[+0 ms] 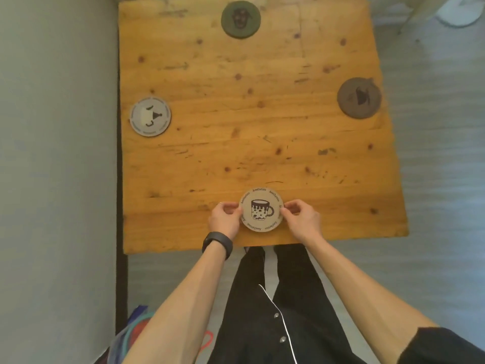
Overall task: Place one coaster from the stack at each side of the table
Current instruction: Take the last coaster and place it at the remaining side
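Observation:
A beige coaster (261,210) with a black mug drawing lies at the near edge of the wooden table (262,127). My left hand (225,219) pinches its left rim and my right hand (301,218) pinches its right rim. A green coaster (240,19) sits at the far side, a pale grey coaster (150,116) at the left side, and a brown coaster (359,98) at the right side, touching the table edge. No stack of coasters is in view.
A grey wall (52,153) runs along the table's left side. Grey floor (433,153) lies to the right. Coloured cords (136,329) lie on the floor at the lower left. My dark-clothed legs (275,298) stand at the near edge.

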Demonstrator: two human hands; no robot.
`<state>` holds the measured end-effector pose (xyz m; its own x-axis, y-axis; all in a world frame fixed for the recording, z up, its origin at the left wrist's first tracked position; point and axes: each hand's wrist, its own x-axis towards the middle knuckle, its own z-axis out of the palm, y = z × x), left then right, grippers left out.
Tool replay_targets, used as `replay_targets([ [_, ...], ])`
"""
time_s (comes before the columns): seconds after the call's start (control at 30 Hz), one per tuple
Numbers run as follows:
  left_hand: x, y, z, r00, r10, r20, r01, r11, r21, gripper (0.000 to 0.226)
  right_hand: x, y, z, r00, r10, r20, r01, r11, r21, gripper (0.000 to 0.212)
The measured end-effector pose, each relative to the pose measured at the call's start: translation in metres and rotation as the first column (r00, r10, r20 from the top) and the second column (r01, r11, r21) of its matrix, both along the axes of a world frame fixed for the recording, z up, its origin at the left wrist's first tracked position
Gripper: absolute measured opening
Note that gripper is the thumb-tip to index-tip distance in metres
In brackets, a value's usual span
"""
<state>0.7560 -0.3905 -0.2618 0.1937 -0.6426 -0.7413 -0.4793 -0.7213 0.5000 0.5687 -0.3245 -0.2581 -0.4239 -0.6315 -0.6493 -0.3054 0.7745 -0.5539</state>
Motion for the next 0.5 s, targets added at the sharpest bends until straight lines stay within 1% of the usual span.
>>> replay_targets([
  [0.2, -0.006, -0.005, -0.007, 0.989, -0.080, 0.127, 0.080, 0.997, 0.003, 0.010, 0.000, -0.004, -0.018, 1.000, 0.024, -0.012, -0.024, 0.998, 0.063, 0.009],
  [0.37, -0.004, -0.007, -0.005, 0.975, -0.157, 0.160, 0.150, 0.987, 0.052, 0.009, 0.002, -0.007, -0.022, 0.999, 0.018, -0.027, -0.015, 0.997, 0.078, 0.009],
  [0.5, -0.002, -0.004, -0.005, 0.965, -0.195, 0.176, 0.183, 0.980, 0.082, 0.006, 0.002, -0.005, -0.025, 0.998, 0.046, -0.038, -0.042, 0.993, 0.112, 0.010],
])
